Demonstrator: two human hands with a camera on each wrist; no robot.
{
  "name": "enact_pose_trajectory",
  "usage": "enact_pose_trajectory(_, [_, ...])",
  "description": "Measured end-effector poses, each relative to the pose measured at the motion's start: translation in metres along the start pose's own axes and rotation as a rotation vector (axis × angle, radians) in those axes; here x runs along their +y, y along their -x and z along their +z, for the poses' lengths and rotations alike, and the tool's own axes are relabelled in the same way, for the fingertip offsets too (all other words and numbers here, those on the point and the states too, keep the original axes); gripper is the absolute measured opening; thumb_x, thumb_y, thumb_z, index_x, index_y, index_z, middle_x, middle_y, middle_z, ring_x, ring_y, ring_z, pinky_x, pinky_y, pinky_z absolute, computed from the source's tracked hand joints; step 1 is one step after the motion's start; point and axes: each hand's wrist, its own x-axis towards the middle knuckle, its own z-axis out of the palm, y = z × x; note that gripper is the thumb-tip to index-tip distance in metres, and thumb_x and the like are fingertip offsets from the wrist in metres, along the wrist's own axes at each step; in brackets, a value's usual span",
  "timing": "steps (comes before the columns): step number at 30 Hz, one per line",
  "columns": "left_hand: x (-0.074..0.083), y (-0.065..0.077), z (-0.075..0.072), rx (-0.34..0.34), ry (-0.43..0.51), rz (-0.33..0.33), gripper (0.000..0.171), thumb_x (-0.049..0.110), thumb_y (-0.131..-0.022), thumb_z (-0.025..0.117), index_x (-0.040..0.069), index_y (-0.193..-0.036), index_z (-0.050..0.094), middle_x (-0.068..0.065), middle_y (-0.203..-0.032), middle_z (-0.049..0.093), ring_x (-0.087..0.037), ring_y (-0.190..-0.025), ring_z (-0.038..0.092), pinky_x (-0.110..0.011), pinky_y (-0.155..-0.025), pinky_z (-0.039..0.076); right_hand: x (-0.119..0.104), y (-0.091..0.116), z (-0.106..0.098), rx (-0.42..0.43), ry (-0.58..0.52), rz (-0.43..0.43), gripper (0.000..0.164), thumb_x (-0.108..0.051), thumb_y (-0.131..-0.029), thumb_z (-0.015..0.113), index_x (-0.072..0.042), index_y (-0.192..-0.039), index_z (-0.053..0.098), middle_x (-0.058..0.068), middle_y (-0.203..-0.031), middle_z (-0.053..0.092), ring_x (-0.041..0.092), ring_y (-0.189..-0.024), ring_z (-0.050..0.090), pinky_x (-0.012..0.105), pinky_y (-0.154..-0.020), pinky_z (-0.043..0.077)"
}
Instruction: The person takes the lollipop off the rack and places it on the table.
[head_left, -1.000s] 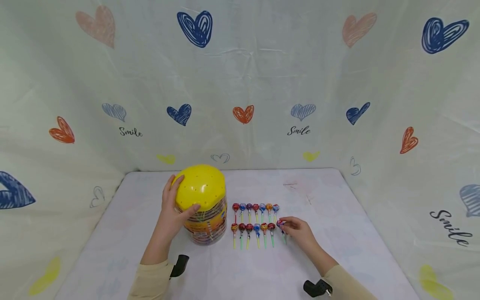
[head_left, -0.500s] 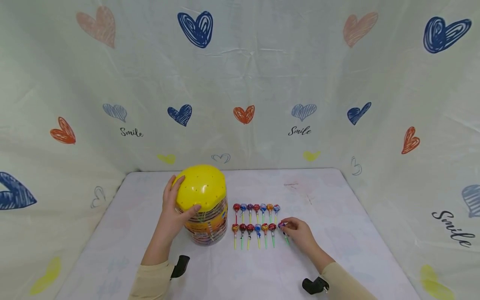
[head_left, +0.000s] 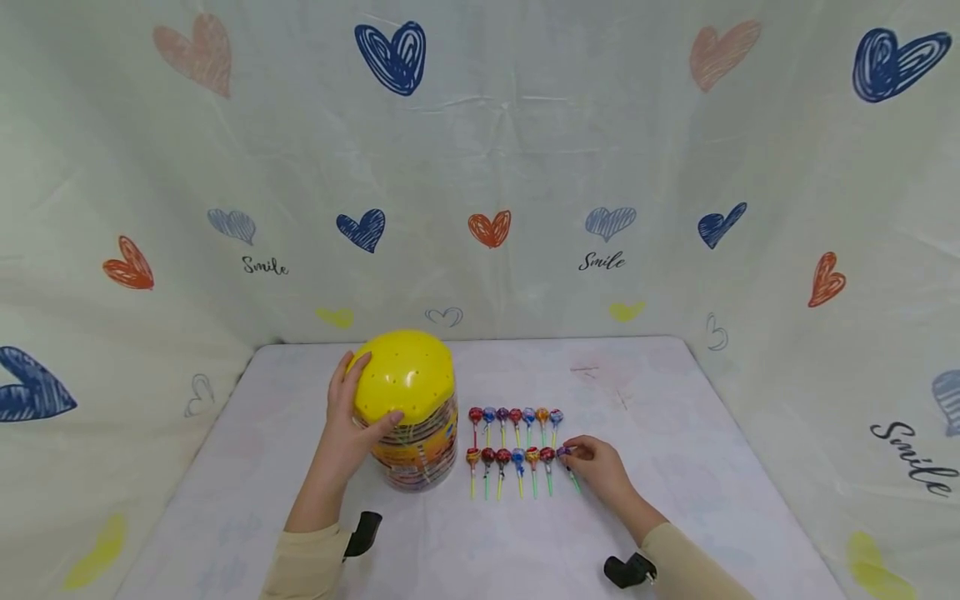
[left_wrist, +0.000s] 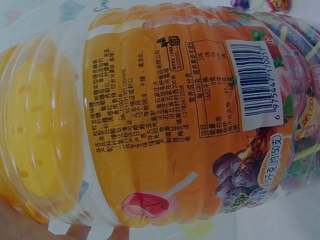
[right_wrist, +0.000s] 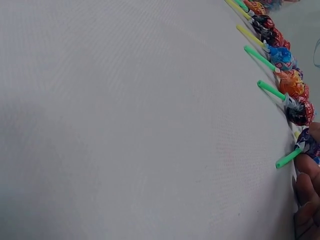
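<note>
My left hand (head_left: 354, 425) grips the yellow lid (head_left: 405, 377) of a big clear plastic jar (head_left: 417, 463), thumb in front and fingers around the left side. In the left wrist view, the jar's orange label (left_wrist: 165, 100) fills the picture, and wrapped lollipops show through the plastic. At the right end of the near row, my right hand (head_left: 600, 467) pinches a purple-wrapped lollipop (right_wrist: 309, 142) by its head. Its green stick (right_wrist: 288, 158) slants towards me. Beside it lies a dark red lollipop (head_left: 547, 455) in the same row.
Two rows of lollipops lie right of the jar. The far row ends with a blue one (head_left: 556, 416); the near row starts with a yellow-and-red one (head_left: 472, 456). A white cloth covers the table (head_left: 480, 550), and a heart-printed curtain (head_left: 420, 150) hangs behind.
The right fingers have lowered the purple lollipop's head slightly, level with the near row. The left hand stays on the jar. The whole head view has shifted slightly.
</note>
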Motion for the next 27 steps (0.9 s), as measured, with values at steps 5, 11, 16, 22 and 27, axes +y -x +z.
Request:
enact_pose_trajectory(5, [0.002,0.000,0.001,-0.001,-0.004,0.006,0.088,0.022,-0.085,0.076,0.017,-0.155,0.022,-0.008,-0.161,-0.006,-0.044,-0.144,0.007,-0.072,-0.105,0.019,-0.002,0.000,0.000,0.020,0.012,0.002,0.019,-0.012,-0.083,0.077,-0.005,-0.101,0.071,0.000,-0.075,0.061,0.016,-0.068,0.054,0.027,-0.057,0.045])
enact_pose_trajectory(11, [0.002,0.000,0.001,0.005,-0.010,0.009,0.088,0.022,-0.084,0.077,0.017,-0.154,0.023,-0.007,-0.161,-0.006,-0.043,-0.144,0.006,-0.072,-0.105,0.019,-0.002,-0.001,0.001,0.018,0.031,-0.009,0.019,-0.013,-0.083,0.078,-0.006,-0.099,0.071,-0.001,-0.074,0.061,0.015,-0.068,0.054,0.027,-0.057,0.045])
enact_pose_trajectory(16, [0.002,-0.001,0.001,-0.004,-0.035,0.013,0.089,0.022,-0.085,0.076,0.018,-0.154,0.022,-0.008,-0.161,-0.006,-0.043,-0.144,0.006,-0.072,-0.106,0.018,-0.002,0.000,0.000,0.017,0.014,-0.011,0.020,-0.014,-0.083,0.078,-0.005,-0.099,0.071,0.000,-0.075,0.061,0.016,-0.068,0.054,0.027,-0.056,0.045])
enact_pose_trajectory(22, [0.003,0.000,-0.005,-0.057,-0.042,0.000,0.097,0.023,-0.084,0.076,0.021,-0.157,0.013,-0.007,-0.161,-0.012,-0.046,-0.144,0.000,-0.076,-0.103,0.013,0.000,0.002,-0.001,0.012,0.019,-0.012,0.023,-0.016,-0.083,0.079,-0.005,-0.101,0.071,0.000,-0.076,0.062,0.015,-0.068,0.055,0.026,-0.057,0.046])
enact_pose_trajectory(27, [0.001,0.003,-0.012,-0.089,-0.069,-0.012,0.102,0.025,-0.084,0.076,0.026,-0.158,0.006,-0.005,-0.161,-0.016,-0.045,-0.144,-0.004,-0.078,-0.101,0.011,-0.004,0.003,-0.002,0.009,0.019,-0.012,0.024,-0.014,-0.083,0.078,-0.004,-0.103,0.071,0.000,-0.077,0.062,0.014,-0.068,0.056,0.026,-0.058,0.047])
